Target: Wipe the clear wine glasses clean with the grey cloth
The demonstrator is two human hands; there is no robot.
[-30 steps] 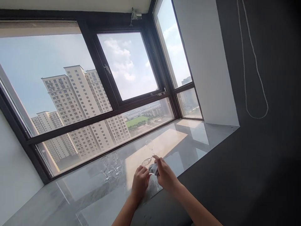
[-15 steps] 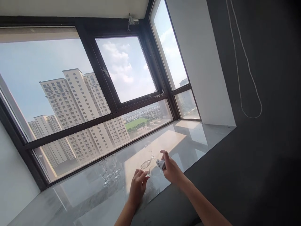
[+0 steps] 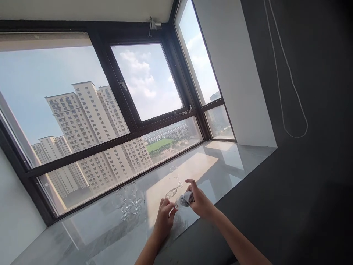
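Observation:
A small clear stemmed glass lies tilted on its side between my hands, above the sill. My left hand pinches its left end with thumb and fingertips; the exact part gripped is hard to make out. My right hand is closed on a pale grey cloth, its index finger raised. The cloth is at the right end of the glass and seems to be partly inside the bowl. Just beyond my hands, another stemmed glass stands upright in the sunlight.
On the left of the glossy grey sill stand more stemmed glasses, close together. Dark-framed windows rise behind it. A looped blind cord hangs against the dark wall at right. The sill's front edge runs beneath my forearms.
The cloth in my right hand has come down and left to the glass, from which it was apart. The glass now shows more plainly, tilted toward the cloth. My left hand has barely moved.

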